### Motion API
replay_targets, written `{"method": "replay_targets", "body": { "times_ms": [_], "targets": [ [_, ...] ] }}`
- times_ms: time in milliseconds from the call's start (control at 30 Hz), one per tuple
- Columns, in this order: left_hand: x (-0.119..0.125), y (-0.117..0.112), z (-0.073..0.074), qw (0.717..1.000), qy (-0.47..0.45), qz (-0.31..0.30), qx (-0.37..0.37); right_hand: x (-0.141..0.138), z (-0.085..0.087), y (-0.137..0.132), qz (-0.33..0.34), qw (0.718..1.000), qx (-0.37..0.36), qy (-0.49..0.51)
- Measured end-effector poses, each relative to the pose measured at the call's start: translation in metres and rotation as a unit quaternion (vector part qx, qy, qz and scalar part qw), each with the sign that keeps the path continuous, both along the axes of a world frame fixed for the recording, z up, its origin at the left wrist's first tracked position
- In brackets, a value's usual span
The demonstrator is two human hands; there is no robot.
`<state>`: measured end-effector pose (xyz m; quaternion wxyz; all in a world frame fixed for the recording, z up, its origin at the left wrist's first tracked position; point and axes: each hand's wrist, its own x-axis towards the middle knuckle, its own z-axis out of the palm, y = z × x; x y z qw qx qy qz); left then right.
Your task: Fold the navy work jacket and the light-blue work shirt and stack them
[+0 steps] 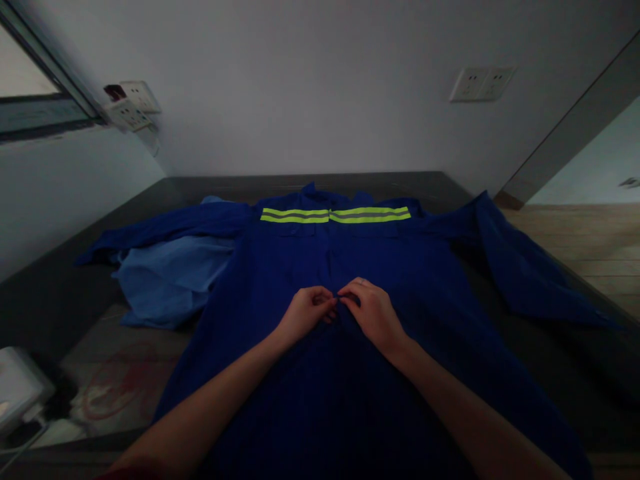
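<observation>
A dark blue work jacket [280, 280] with a yellow and grey reflective stripe [335, 215] across the chest lies flat on a dark table [60, 287], collar away from me, sleeves spread to both sides. My left hand [306, 312] and my right hand [373, 310] meet at the jacket's front centre seam, about mid-height. Both hands are closed, fingertips pinching the fabric edges of the front opening where they touch each other.
A lighter blue garment [165, 280] lies crumpled under the jacket's left sleeve. A white object [17, 387] sits at the table's near left corner. Wall sockets [481, 83] are on the far wall; a window frame is at the upper left. Wooden floor shows at right.
</observation>
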<state>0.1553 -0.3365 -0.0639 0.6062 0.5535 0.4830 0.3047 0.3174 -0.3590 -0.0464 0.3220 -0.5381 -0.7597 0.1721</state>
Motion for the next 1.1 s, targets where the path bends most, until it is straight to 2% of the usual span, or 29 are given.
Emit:
{"method": "replay_targets", "body": {
  "times_ms": [267,333,500,667,867,1100],
  "targets": [
    [0.001,-0.001,-0.001,1.0,0.014,-0.012,0.024,-0.003,0.008,-0.007,0.019,0.988,0.046,-0.144],
    [0.001,-0.001,0.0,0.999,0.033,-0.02,0.029,-0.001,0.008,-0.007,0.019,0.99,0.044,-0.13],
    [0.0,-0.001,0.003,0.993,0.09,-0.048,0.055,0.005,0.004,-0.003,0.007,1.0,0.014,0.001],
    [-0.001,-0.004,0.008,0.977,0.155,-0.053,0.133,0.008,0.002,0.002,-0.006,0.997,0.005,0.072],
    [-0.001,-0.008,0.009,0.966,0.163,-0.037,0.195,0.007,0.001,0.002,0.004,0.997,0.001,0.075],
    [0.002,-0.011,0.008,0.958,0.181,-0.033,0.219,0.007,0.001,0.003,-0.003,0.998,-0.033,0.048]
  ]
}}
